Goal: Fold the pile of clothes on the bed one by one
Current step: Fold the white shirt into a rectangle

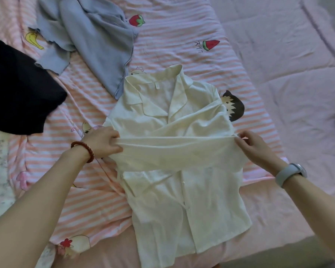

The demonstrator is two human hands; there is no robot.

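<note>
A cream collared shirt [182, 200] lies face up on the bed, collar away from me, hem near the front edge. One sleeve [178, 149] is stretched flat across its chest. My left hand [103, 141], with a red bead bracelet, pinches the sleeve's left end. My right hand [255, 146], with a grey watch on its wrist, pinches the sleeve's right end at the shirt's edge. The other sleeve lies diagonally under it.
A light blue top [91, 35] lies crumpled at the upper left. A black garment [17, 89] sits at the left edge. The pink striped sheet [172, 35] with cartoon prints covers the middle; a lilac quilt [288, 64] covers the right.
</note>
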